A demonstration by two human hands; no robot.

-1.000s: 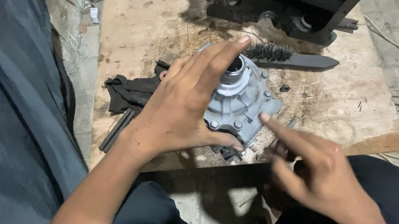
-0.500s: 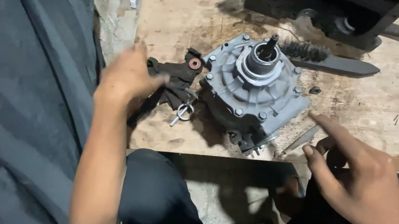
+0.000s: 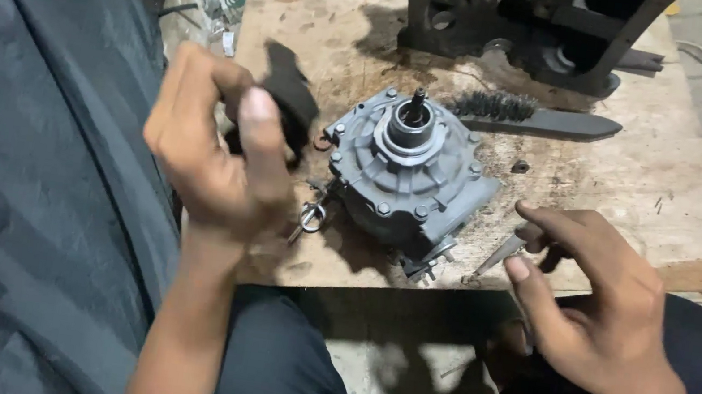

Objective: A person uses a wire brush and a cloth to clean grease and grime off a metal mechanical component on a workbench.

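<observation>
Left hand [image 3: 213, 147] is gripping a black rag [image 3: 292, 99] beside the gearbox [image 3: 408, 173]. Right hand [image 3: 590, 301] is hovering open near the bench [image 3: 637, 217] edge. Best steadying the housing while wiping.

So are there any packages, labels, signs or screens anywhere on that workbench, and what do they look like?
None that the picture shows: no package, label, sign or screen.
Wooden board: holds only bare metal parts and tools.
Grey gearbox housing: middle of the board, round bolted cover, no sticker visible.
Small pale items: past the board's far left corner, too blurred to tell.
</observation>
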